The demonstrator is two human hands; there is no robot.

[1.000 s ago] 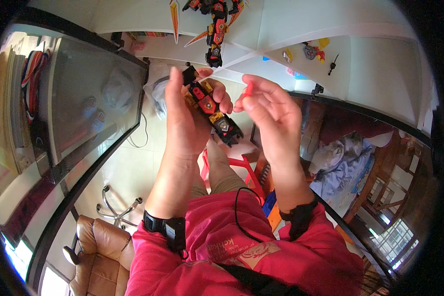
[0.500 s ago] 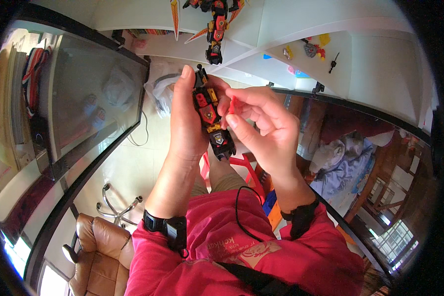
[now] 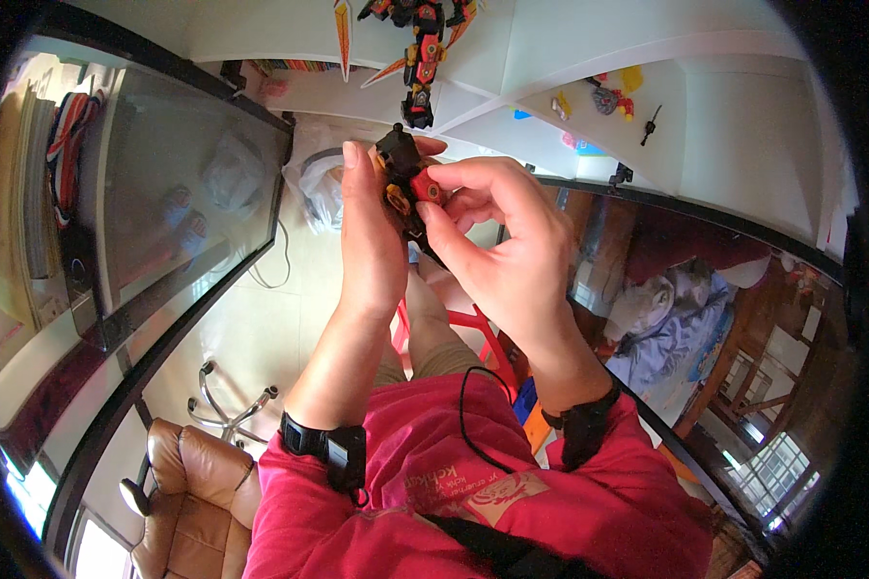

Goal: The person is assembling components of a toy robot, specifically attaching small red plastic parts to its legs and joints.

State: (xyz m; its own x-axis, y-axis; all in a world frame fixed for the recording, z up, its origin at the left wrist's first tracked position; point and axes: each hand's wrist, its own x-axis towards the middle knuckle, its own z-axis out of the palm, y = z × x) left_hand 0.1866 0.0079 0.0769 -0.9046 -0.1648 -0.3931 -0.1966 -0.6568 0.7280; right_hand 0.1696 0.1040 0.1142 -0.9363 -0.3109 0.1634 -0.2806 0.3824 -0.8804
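Note:
A black toy brick assembly [image 3: 396,151] with yellow parts is gripped in my left hand [image 3: 361,241], its thumb upright along one side and its fingers behind. My right hand [image 3: 517,227] pinches a small red brick piece [image 3: 428,188] between thumb and forefinger. That piece is up against the right side of the assembly; whether it is fastened there I cannot tell. Beyond my hands stands a matching black, red and yellow toy figure [image 3: 422,68] with orange-edged blades, partly cut off by the view's top. My palm and fingers hide much of the assembly's lower part.
White shelving [image 3: 550,58] spans the far side, with loose coloured toy parts [image 3: 613,100] in a right compartment. Dark-framed glass panels flank me, the left one [image 3: 193,174] close by. A clear plastic bag [image 3: 321,188], a brown leather chair [image 3: 203,492] and a red stool [image 3: 473,333] sit lower down.
My left hand has turned the assembly, so its red-and-yellow patterned face no longer shows. My right hand has brought the red piece from beside the assembly up against it.

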